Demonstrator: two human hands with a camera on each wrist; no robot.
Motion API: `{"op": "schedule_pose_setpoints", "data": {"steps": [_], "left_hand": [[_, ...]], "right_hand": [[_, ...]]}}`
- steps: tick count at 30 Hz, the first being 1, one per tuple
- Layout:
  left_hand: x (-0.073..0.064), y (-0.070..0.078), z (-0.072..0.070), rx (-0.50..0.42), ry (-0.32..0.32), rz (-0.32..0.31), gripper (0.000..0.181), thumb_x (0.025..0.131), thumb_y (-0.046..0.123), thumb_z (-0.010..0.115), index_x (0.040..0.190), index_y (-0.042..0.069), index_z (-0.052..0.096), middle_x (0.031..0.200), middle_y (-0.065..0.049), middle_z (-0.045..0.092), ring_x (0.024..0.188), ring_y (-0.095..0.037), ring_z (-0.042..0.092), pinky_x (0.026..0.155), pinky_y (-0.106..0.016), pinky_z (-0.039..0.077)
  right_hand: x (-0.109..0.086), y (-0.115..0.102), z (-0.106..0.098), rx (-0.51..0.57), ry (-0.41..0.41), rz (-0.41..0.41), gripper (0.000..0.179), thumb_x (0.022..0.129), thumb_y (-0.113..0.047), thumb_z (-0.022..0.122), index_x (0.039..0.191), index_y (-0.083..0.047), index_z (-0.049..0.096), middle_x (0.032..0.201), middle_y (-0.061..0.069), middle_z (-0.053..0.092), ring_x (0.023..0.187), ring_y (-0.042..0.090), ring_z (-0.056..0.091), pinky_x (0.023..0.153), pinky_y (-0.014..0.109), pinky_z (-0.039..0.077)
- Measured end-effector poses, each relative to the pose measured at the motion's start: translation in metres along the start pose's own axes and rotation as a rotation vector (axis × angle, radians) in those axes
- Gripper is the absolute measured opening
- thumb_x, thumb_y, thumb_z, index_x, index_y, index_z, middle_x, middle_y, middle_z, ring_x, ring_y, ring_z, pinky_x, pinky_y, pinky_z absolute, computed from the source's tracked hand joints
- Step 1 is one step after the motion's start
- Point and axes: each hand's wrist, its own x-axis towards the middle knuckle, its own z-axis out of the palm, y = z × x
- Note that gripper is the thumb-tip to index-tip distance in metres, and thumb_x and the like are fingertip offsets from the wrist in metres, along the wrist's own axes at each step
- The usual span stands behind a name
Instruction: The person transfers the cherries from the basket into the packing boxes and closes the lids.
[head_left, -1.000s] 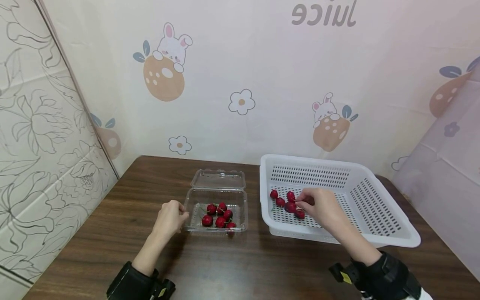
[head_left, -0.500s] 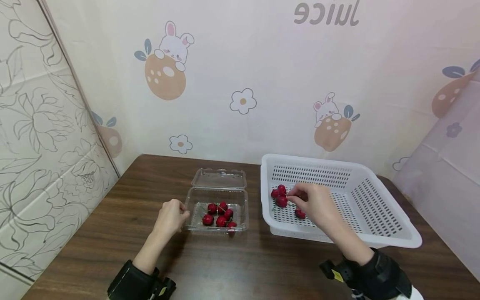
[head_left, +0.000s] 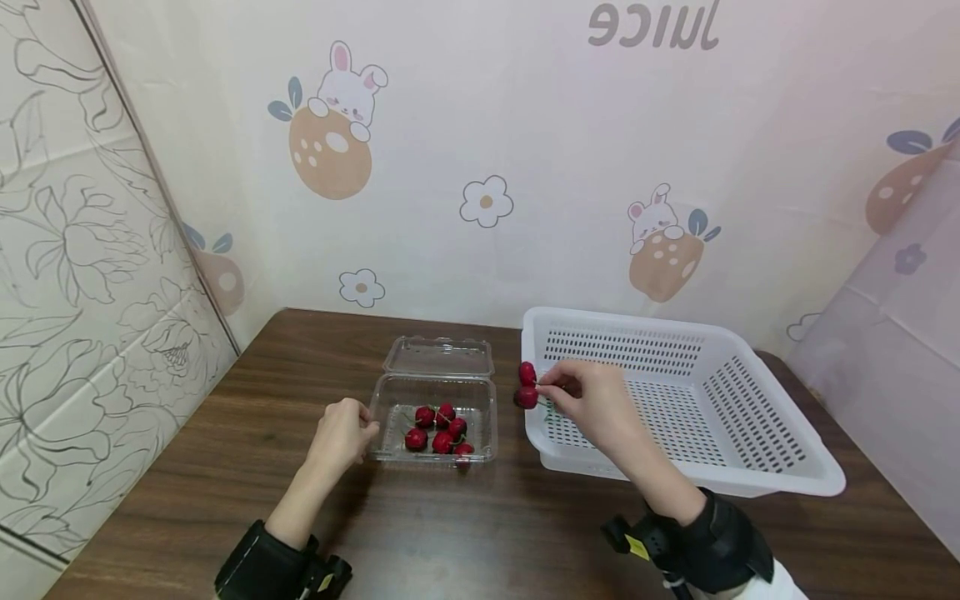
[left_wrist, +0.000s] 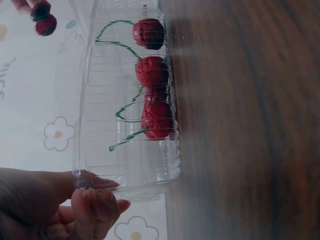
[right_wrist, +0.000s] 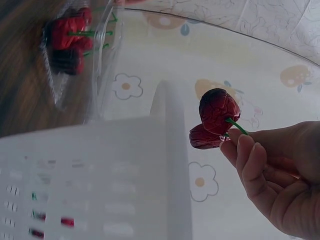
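Observation:
Between thumb and fingers, my right hand (head_left: 596,404) pinches the green stem (right_wrist: 236,126) of a pair of dark red cherries (head_left: 527,397), which hang over the left rim of the white basket (head_left: 757,482). In the right wrist view the two cherries (right_wrist: 219,111) show above that rim. My left hand (head_left: 341,437) grips the left edge of a clear plastic box (head_left: 384,404); in the left wrist view, thumb and fingers (left_wrist: 102,205) close on its wall. Inside the box several red cherries (head_left: 442,442) lie with green stems.
The box's hinged lid (head_left: 438,358) stands open behind it. Through the basket's holes a few red bits (right_wrist: 67,221) show, while my right hand covers that spot from the head. A patterned sheet (head_left: 480,125) rises behind the dark wooden table (head_left: 450,533).
My right hand has picked up the pair of cherries from inside the basket and carried it left and up to the basket's left rim. The left hand stays at the box.

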Motion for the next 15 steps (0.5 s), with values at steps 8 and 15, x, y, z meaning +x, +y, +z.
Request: {"op": "schedule_pose_setpoints", "data": {"steps": [8,15], "left_hand": [[-0.001,0.001,0.0,0.002,-0.007,-0.014,0.017,0.08,0.0,0.059,0.088,-0.014,0.058,0.063,-0.011,0.06,0.033,-0.008,0.049,0.038,-0.024,0.044],[-0.001,0.002,0.0,-0.002,-0.01,-0.015,0.017,0.08,0.0,0.059,0.088,-0.015,0.058,0.064,-0.012,0.061,0.034,-0.009,0.05,0.038,-0.024,0.044]], "right_hand": [[0.004,-0.01,0.016,0.038,0.01,-0.04,0.007,0.072,-0.005,0.071,0.077,-0.009,0.067,0.071,0.001,0.062,0.053,0.006,0.052,0.052,0.018,0.047],[0.005,-0.022,0.028,0.017,0.028,-0.082,0.008,0.072,-0.007,0.072,0.076,-0.012,0.067,0.071,-0.002,0.063,0.055,0.008,0.049,0.052,0.018,0.046]]}}
